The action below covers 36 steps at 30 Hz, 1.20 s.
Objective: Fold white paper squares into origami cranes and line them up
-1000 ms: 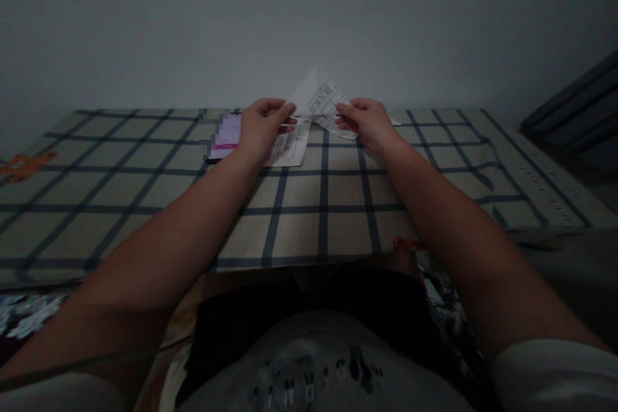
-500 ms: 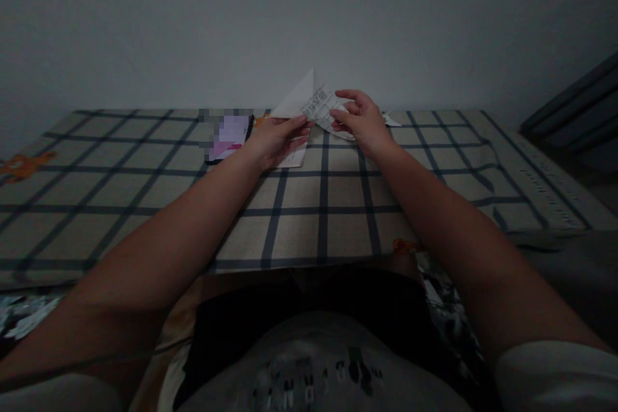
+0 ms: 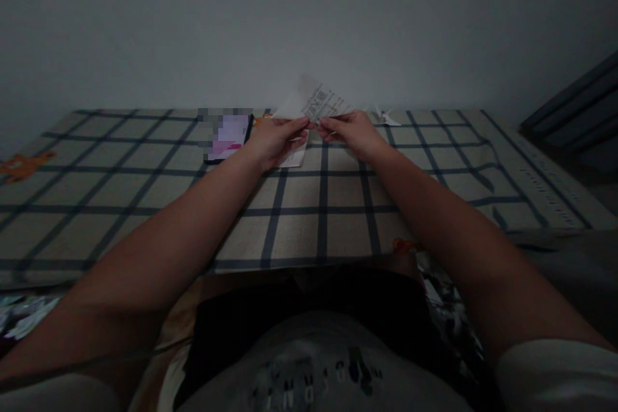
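We see a white, triangular folded paper with dark print [image 3: 328,101] raised above the far part of a beige cloth with dark blue checks [image 3: 299,232], in front of a plain grey wall [image 3: 309,19]. The paper lies just beyond the fingertips, its apex pointing away from us towards the wall and its longer extent running roughly from left to right. Our left hand [image 3: 277,140] pinches its lower edge between thumb and fingers; our right hand [image 3: 351,133] grips the same edge from the other side. Neither is clearly nearer, since both touch the paper and their fingertips almost meet below its middle. We cannot tell how the folds run behind the fingers. Under our left hand lies a white, flat printed paper stack [image 3: 295,158], with a dark-edged phone with a lit pinkish screen [image 3: 232,134] to its left; a small white pointed paper piece [image 3: 390,118] rests beyond our right hand
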### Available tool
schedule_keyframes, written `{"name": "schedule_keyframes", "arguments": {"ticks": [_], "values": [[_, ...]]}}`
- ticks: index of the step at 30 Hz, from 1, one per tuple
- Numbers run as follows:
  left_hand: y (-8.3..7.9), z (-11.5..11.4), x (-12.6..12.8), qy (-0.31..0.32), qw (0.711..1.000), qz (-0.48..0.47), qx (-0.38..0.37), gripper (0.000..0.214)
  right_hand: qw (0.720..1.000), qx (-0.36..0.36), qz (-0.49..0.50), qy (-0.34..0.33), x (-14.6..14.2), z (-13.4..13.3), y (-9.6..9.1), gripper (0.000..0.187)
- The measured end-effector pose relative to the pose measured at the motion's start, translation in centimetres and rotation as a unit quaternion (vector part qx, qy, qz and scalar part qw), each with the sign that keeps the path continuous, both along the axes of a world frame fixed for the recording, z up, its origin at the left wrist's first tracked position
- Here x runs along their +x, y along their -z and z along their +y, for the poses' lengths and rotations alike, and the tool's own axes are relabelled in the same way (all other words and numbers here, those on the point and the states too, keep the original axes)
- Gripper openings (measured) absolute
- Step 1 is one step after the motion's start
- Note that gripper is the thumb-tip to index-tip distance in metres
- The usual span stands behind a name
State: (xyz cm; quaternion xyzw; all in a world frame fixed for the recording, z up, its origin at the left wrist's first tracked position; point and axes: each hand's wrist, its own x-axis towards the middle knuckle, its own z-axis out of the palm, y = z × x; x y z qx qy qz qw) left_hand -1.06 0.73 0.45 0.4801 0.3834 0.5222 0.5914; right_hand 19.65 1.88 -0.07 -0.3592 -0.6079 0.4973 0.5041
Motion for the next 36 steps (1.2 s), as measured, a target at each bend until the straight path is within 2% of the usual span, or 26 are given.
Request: {"name": "schedule_keyframes", "arguments": {"ticks": [8, 13, 19, 24, 27, 31, 36], "values": [[0.9, 0.2, 0.1, -0.030, 0.992, 0.080, 0.091, 0.039, 0.998, 0.019, -0.052, 0.027, 0.1, 0.0, -0.1, 0.023], [0.8, 0.1, 0.1, -0.044, 0.988, 0.106, 0.105, 0.039, 0.995, 0.049, -0.086, 0.021, 0.1, 0.1, 0.0, 0.021], [0.7, 0.1, 0.0, -0.023, 0.984, 0.124, 0.123, 0.040, 0.994, 0.061, -0.091, 0.007, 0.4, 0.7, 0.8, 0.024], [0.9, 0.1, 0.0, -0.027, 0.984, 0.137, 0.113, 0.041, 0.993, 0.062, -0.092, 0.027, 0.5, 0.6, 1.0, 0.029], [0.7, 0.0, 0.0, -0.023, 0.983, 0.142, 0.114, 0.041, 0.993, 0.047, -0.102, 0.036, 0.5, 0.4, 0.8, 0.029], [0.2, -0.4, 0.0, -0.033, 0.980, 0.161, 0.115, 0.029, 0.993, 0.035, -0.110, 0.028, 0.5, 0.0, 0.2, 0.023], [-0.1, -0.7, -0.2, -0.043, 0.966, 0.208, 0.145, 0.026, 0.986, 0.057, -0.157, 0.006, 0.7, -0.8, -0.7, 0.016]]}}
